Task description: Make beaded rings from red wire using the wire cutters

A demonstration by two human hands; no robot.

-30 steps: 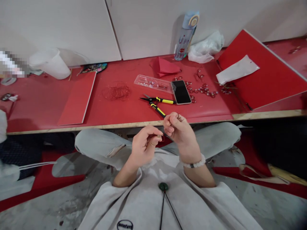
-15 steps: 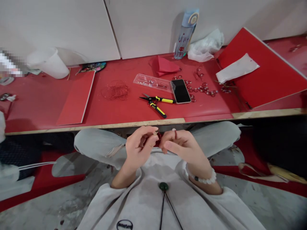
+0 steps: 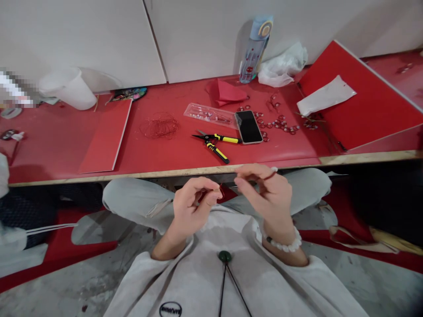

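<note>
Above my lap, my left hand [image 3: 194, 204] pinches thumb and forefinger together. A thin red wire [image 3: 222, 192] curves out at its fingertips; whatever else sits in the pinch is hidden. To its right and slightly higher is my right hand [image 3: 269, 193], wearing a ring with a white bead. Its thumb and forefinger are pressed close and smeared by motion, so anything between them cannot be made out. On the table ahead lie yellow-and-black pliers [image 3: 216, 143] with spread handles. Left of them is a tangled coil of fine red wire [image 3: 160, 127].
A clear plastic tray [image 3: 208, 115] with small beads touches a phone [image 3: 248, 127]. Several small red beaded rings [image 3: 280, 124] lie to the right. Behind stand a water bottle [image 3: 254, 50] and a plastic bag [image 3: 284, 66]. Red boards [image 3: 107, 136] flank both sides; the table edge [image 3: 185, 172] runs before my knees.
My right hand has moved away from the left, to the right and a little up. The left hand has stayed nearly in place, its fingertips closing over the small piece seen before.
</note>
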